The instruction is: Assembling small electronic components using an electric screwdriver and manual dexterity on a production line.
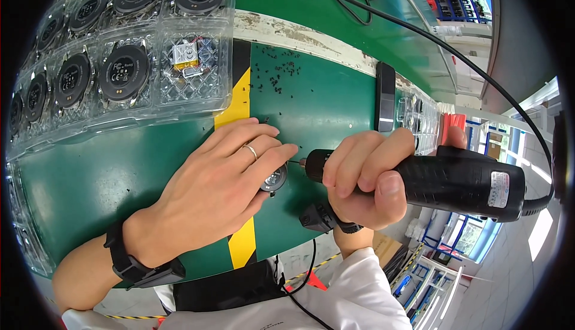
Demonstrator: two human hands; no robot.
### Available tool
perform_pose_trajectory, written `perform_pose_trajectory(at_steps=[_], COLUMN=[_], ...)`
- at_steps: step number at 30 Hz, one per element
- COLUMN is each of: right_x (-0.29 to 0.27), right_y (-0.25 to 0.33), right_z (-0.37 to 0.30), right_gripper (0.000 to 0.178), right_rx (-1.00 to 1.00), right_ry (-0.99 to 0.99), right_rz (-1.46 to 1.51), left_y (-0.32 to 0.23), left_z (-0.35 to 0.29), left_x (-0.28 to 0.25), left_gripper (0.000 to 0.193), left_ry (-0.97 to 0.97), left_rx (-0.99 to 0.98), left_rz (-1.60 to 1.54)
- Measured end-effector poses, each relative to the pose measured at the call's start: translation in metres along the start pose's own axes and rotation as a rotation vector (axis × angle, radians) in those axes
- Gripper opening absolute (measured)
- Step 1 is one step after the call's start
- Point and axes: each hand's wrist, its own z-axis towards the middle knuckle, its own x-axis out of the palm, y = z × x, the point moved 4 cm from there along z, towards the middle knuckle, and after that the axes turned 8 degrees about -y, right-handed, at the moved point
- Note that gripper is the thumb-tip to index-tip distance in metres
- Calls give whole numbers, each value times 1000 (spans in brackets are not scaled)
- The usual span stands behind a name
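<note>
My right hand (371, 177) is wrapped around a black corded electric screwdriver (461, 180), held level with its tip pointing left. The thin bit reaches a round black watch case (275, 179) on the green bench; whether it sits in a screw cannot be made out. My left hand (224, 165), with a ring on one finger, lies over the case and holds it between fingers and thumb, hiding much of it. Many tiny black screws (278, 72) are scattered on the bench beyond my left hand.
A clear plastic tray (197, 99) of round watch cases (124, 71) stands at left; one compartment holds a small battery-like part (185, 53). Yellow-black tape (242, 240) crosses the green bench (120, 168). A dark phone-like slab (386, 96) lies at right. The screwdriver's cable (479, 72) arcs overhead.
</note>
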Motion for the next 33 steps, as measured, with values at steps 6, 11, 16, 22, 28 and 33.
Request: perform_pose_trajectory(at_steps=[6, 11, 16, 22, 28, 33], right_x=[0, -1, 1, 1, 1, 1], right_y=[-4, 0, -4, 0, -3, -5], right_z=[3, 3, 3, 0, 2, 4], right_gripper=[76, 80, 76, 78, 75, 74], right_rx=[-95, 15, -95, -43, -107, -91], right_ry=[138, 71, 130, 92, 107, 145], right_rz=[-18, 26, -13, 3, -18, 15], left_y=[0, 0, 0, 1, 1, 2], left_z=[0, 0, 0, -1, -2, -1], left_x=[0, 1, 2, 3, 2, 3], left_gripper=[62, 60, 59, 59, 59, 59], left_ry=[-13, -10, -3, -4, -7, 4], left_rx=[3, 13, 24, 27, 24, 31], left_rz=[11, 13, 28, 31, 33, 34])
